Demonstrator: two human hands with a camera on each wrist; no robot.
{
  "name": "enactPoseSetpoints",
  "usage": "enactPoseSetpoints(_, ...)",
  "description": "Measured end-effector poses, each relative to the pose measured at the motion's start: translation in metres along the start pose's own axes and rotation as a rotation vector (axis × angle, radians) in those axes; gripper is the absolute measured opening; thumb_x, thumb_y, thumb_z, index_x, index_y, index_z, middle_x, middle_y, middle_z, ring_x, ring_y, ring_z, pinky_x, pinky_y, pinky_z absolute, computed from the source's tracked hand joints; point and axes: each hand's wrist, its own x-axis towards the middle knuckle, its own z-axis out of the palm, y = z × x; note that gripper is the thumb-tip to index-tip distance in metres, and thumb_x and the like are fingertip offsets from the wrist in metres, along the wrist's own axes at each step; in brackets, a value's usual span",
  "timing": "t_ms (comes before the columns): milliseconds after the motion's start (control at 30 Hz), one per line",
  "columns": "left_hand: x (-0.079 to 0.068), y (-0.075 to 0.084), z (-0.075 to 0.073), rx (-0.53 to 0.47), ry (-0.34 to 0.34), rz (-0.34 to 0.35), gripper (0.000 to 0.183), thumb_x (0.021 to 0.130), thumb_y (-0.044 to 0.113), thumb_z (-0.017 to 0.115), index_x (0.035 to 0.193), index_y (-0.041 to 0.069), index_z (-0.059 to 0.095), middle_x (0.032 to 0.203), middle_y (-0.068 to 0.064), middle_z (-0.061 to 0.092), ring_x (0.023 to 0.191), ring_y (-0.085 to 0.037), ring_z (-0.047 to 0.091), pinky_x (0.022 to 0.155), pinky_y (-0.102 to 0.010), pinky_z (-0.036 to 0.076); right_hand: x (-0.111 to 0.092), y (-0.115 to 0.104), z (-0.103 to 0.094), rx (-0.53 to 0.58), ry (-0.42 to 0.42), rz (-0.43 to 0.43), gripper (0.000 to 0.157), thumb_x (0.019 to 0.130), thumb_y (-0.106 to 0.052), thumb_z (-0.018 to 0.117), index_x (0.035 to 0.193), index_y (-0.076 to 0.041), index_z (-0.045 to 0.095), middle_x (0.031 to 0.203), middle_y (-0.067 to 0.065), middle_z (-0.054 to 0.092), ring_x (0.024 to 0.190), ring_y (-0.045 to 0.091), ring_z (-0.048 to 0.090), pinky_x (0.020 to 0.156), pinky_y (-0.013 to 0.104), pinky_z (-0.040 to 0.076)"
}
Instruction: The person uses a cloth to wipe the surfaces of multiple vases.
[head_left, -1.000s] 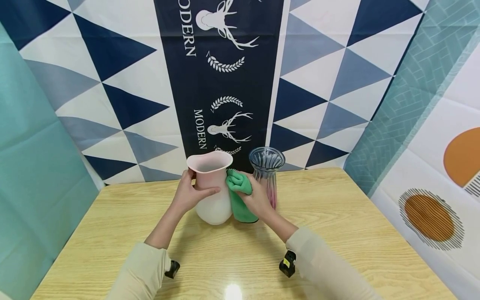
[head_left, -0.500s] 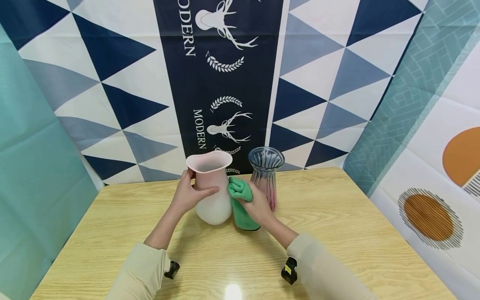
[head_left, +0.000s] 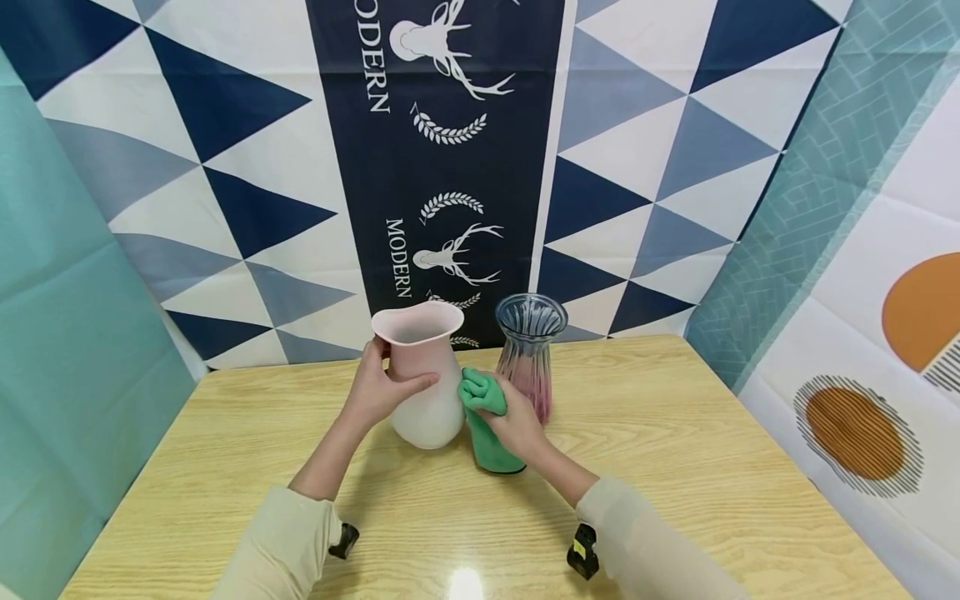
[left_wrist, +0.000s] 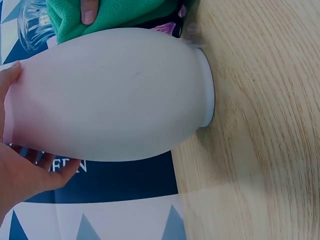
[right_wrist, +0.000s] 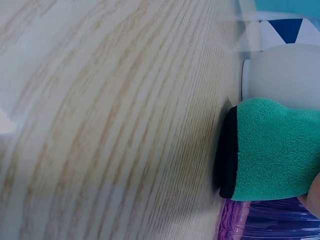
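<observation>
A pink-to-white vase (head_left: 427, 408) with a wavy rim stands upright on the wooden table. My left hand (head_left: 380, 385) grips its neck from the left, thumb across the front. In the left wrist view the vase body (left_wrist: 115, 95) fills the middle, with its foot on the table. A folded green cloth (head_left: 491, 437) with a dark edge is bunched in my right hand (head_left: 517, 417), against the vase's right side. The right wrist view has the cloth (right_wrist: 275, 150) hanging beside the white vase base (right_wrist: 285, 75); most of the right hand is out of that view.
Just behind my right hand stands a ribbed glass vase (head_left: 531, 333), blue at the top and pink below. A patterned backdrop (head_left: 457, 167) rises at the table's back edge. The wooden table (head_left: 660, 450) extends to both sides.
My right hand and the green cloth have slid down along the vase's right side, a little toward me. The left hand and the pink-white vase have stayed in place.
</observation>
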Motion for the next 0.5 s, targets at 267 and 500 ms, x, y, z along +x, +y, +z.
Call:
enactPoseSetpoints(267, -0.0022, 0.0040, 0.0061, 0.075, 0.099, 0.008, 0.086, 0.063, 0.030, 0.087, 0.131, 0.012, 0.038, 0.126, -0.009, 0.043, 0.111, -0.023, 0.047, 0.097, -0.042, 0.042, 0.0004, 0.0021, -0.0003, 0.019, -0.008, 0.014, 0.049, 0.082, -0.011, 0.071, 0.128, -0.011, 0.054, 0.124, 0.011, 0.062, 0.115, 0.027, 0.057, 0.100, 0.043, 0.045)
enactPoseSetpoints(500, -0.0023, 0.0041, 0.0088, 0.090, 0.114, 0.011, 0.086, 0.063, 0.030, 0.087, 0.131, 0.010, 0.038, 0.125, -0.010, 0.045, 0.110, -0.023, 0.050, 0.096, -0.041, 0.043, 0.0043, -0.0026, -0.0049, 0.025, 0.045, -0.022, 0.050, 0.080, -0.008, 0.072, 0.126, -0.005, 0.054, 0.121, 0.014, 0.062, 0.114, 0.029, 0.058, 0.098, 0.045, 0.046)
